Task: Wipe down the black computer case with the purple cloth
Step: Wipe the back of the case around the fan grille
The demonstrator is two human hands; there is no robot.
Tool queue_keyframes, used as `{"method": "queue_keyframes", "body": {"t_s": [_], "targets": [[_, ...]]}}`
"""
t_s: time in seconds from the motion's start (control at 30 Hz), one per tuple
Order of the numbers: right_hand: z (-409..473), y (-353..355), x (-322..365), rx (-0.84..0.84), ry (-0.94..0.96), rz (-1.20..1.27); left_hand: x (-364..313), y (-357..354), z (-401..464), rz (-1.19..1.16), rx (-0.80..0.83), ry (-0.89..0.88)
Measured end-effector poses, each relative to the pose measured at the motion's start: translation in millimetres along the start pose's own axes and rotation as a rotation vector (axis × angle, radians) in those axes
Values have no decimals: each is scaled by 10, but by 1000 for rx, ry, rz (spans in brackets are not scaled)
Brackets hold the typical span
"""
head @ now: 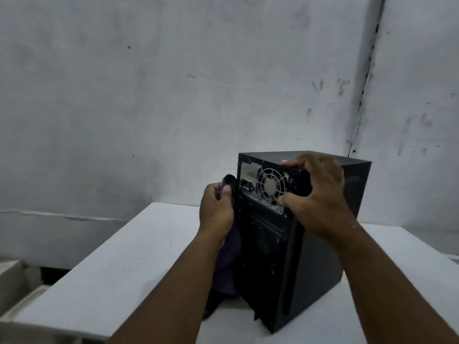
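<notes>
The black computer case (pixel 320 264) stands upright on a white table (pixel 119 256), its rear panel with the round fan grille (pixel 270 186) facing me. My right hand (pixel 320 197) grips the case's top rear corner, fingers curled over the top edge and thumb by the fan grille. My left hand (pixel 216 209) holds the purple cloth (pixel 227 264) against the case's left rear edge. The cloth hangs down from that hand along the case's left side.
A stained grey wall (pixel 173 95) rises close behind the table. The table's left edge drops to pale steps or ledges (pixel 15 289) at the lower left. Bare tabletop lies left of the case.
</notes>
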State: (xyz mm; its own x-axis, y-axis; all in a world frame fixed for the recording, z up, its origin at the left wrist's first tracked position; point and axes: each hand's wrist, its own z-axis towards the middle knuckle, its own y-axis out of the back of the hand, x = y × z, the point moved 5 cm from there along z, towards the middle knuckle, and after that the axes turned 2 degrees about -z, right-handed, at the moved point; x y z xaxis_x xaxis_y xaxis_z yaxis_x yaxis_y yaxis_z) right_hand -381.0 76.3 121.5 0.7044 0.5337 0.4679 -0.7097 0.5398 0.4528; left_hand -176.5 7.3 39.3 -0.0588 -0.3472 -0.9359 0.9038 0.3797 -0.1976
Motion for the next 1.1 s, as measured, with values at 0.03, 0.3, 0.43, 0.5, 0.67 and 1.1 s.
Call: {"method": "queue_keyframes", "body": {"t_s": [0.03,0.3,0.43,0.5,0.67,1.1], "targets": [[-42,-23,15,-51,-46,-21,30,-62,1,3,38,26],[-144,-233,3,-300,-90,-100,170,-87,-69,66,102,75],[-105,-166,-178,-285,-77,-13,175,-110,-131,74,85,30],[-20,-90,-290,-238,-81,36,136,-143,-195,88,81,-6],[137,91,-354,-175,-118,-135,68,-265,-492,193,80,-122],[168,-28,-358,-219,17,-484,-318,-629,-490,208,46,-542]]}}
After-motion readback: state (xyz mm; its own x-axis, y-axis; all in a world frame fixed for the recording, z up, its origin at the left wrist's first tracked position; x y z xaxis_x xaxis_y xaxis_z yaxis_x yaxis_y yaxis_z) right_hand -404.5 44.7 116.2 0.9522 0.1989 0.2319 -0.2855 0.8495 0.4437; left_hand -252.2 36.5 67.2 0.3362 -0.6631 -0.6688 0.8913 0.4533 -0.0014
